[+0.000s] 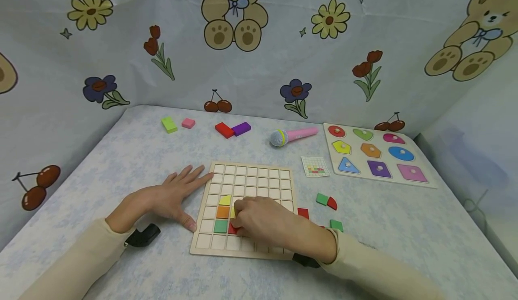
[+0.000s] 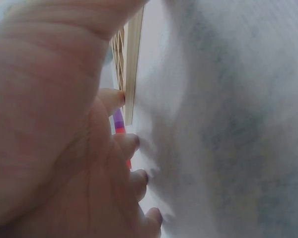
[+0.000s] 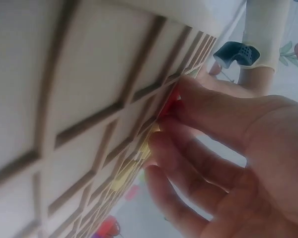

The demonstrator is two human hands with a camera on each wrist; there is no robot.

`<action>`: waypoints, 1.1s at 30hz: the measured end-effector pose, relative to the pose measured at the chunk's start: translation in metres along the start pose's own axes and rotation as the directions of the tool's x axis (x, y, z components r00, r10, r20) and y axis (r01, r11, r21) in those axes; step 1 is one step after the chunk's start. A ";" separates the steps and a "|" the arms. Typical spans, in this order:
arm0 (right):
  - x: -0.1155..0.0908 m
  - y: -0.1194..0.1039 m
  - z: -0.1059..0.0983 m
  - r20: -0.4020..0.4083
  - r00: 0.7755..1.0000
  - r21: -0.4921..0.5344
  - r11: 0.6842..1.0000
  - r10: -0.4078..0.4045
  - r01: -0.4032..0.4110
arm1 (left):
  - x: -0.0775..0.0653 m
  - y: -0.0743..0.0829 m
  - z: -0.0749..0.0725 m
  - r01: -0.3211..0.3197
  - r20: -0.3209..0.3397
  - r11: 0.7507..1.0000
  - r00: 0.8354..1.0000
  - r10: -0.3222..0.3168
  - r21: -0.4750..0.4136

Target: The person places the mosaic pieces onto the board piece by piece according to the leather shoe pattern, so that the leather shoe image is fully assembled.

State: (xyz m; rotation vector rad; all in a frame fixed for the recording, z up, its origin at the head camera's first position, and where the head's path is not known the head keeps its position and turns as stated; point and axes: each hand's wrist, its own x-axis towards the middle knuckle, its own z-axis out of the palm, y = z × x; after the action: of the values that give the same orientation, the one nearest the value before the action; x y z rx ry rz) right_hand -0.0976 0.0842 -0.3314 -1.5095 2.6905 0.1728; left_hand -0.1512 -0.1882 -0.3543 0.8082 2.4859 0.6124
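Observation:
A wooden grid board [image 1: 204,241] lies flat, with yellow [image 1: 225,199], orange [image 1: 223,212] and green [image 1: 220,226] tiles in one column of cells. My left hand [image 1: 171,199] is spread on the table at the board's left side, thumb and index fingertip right at its edge. Over the board's middle, my right hand [image 1: 265,219] pinches a red tile [image 3: 172,101] between thumb and index finger, low in the cell beside the green tile. The other fingers of that hand curl above a second yellow tile [image 1: 232,212], partly hidden in the head view.
Right of the board lie red [image 1: 303,212] and green [image 1: 336,225] pieces. A small pattern card [image 1: 315,167] and a shape puzzle board [image 1: 384,181] are farther right. Behind stand a pink toy microphone [image 1: 297,134], red [image 1: 224,130], purple [image 1: 241,129], pink [image 1: 188,123] and green [image 1: 169,124] blocks.

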 end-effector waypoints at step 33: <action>-0.084 0.059 0.010 0.026 0.968 0.371 0.897 0.250 -0.241 | 0.001 -0.001 0.000 0.019 0.005 1.000 1.000 -0.019 -0.002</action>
State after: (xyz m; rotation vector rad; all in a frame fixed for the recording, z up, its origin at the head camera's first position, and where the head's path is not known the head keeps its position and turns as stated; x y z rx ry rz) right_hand -0.1046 0.1871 -0.3291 -1.0689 2.7189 -0.3315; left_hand -0.1524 -0.1882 -0.3554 0.7830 2.4853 0.6059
